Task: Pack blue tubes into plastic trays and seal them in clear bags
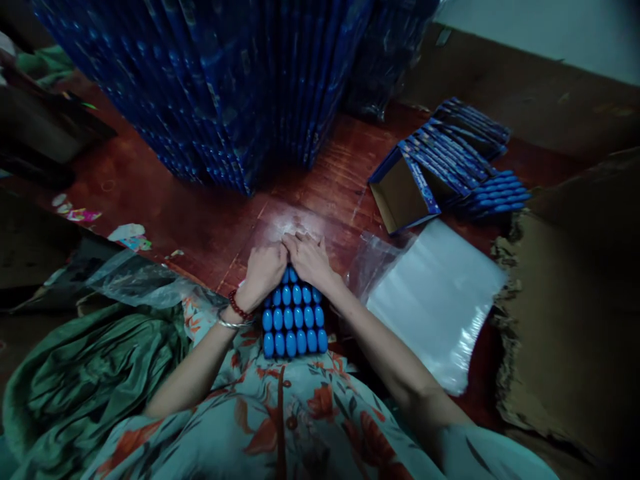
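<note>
A pack of glossy blue oval pieces (293,319), set in several straight rows, lies close against my body at the table's near edge. My left hand (266,269), with a red bead bracelet and a silver bangle on its wrist, is closed at the far left corner of the pack. Beside it, touching it, my right hand (309,259) bends its fingers over the far end. Both hands hide the pack's far rows, and the fingertips are out of sight. What kind of pieces these are I cannot make out.
Tall stacks of blue wrapped packages (215,100) stand at the back. To the right are an opened cardboard box (407,193), flat blue printed cartons (445,153), more blue pieces (500,195) and clear plastic bags (435,300). Torn cardboard (565,320) borders the right; green cloth (100,373) lies left.
</note>
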